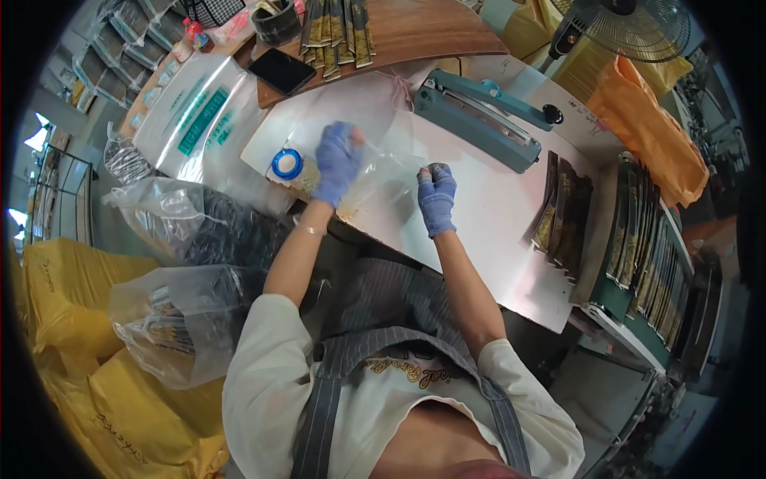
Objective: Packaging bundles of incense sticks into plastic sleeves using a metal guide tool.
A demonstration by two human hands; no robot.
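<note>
My right hand (436,199), in a blue-purple glove with bare fingertips, is closed on the edge of a clear plastic bag (383,184) above the white work board (479,239). The bag spreads leftward from it. My left hand (338,164), gloved alike, is raised at the bag's left side. Motion smears its fingers, so its hold cannot be told. Just left of it stands a clear jar with a blue-rimmed lid (287,164), partly hidden by that hand. A teal bar sealer (479,120) lies beyond my right hand.
Dark patterned sachets (562,207) lie at the board's right, with more in a green tray (646,319). Beyond are a brown wooden board (423,32), a phone (282,72) and a fan (622,28). Filled clear bags (179,311) and yellow sacks (80,295) crowd the left.
</note>
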